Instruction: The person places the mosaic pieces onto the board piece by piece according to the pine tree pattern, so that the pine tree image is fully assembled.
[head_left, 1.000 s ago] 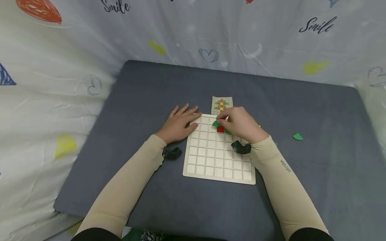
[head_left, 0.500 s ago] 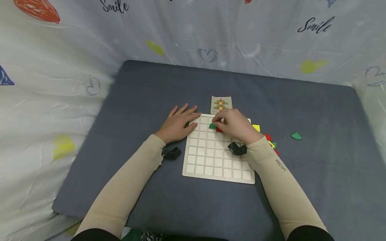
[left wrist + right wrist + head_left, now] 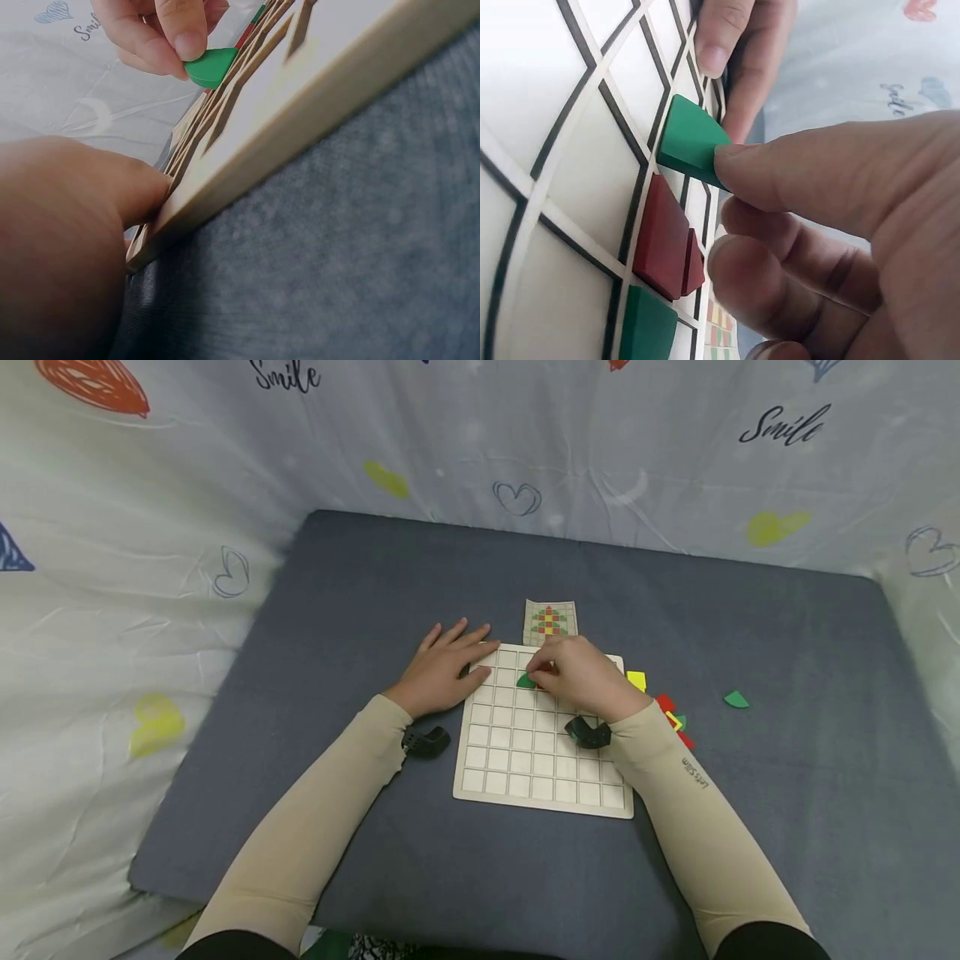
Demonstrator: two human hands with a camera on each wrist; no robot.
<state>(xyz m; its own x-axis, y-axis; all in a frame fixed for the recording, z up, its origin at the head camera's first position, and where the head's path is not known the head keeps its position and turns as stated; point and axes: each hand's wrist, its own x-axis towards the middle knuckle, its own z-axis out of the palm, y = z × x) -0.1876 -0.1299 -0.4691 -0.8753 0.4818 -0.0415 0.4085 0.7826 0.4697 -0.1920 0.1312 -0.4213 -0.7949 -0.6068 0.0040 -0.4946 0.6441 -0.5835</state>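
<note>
A pale wooden grid board (image 3: 501, 737) lies on the table. My right hand (image 3: 585, 677) pinches a green quarter-round tile (image 3: 690, 139) between thumb and fingers, its corner down at a cell in the board's upper part. Beside that cell a red square tile (image 3: 660, 240) sits in the grid, with a smaller red piece (image 3: 694, 264) behind it and another green tile (image 3: 648, 324) on its other side. My left hand (image 3: 442, 670) rests spread at the board's upper left corner, thumb (image 3: 142, 191) on the rim.
A pattern card (image 3: 550, 617) with a tree of coloured squares lies behind the board. To the right are a yellow tile (image 3: 637, 680), a heap of red, yellow and green tiles (image 3: 667, 703), and a lone green tile (image 3: 737, 699). A printed curtain (image 3: 585, 460) hangs behind the dark table (image 3: 390, 560).
My right hand has moved a little left and lower over the board with the green tile, bringing the tile heap into sight. The left hand has stayed in place.
</note>
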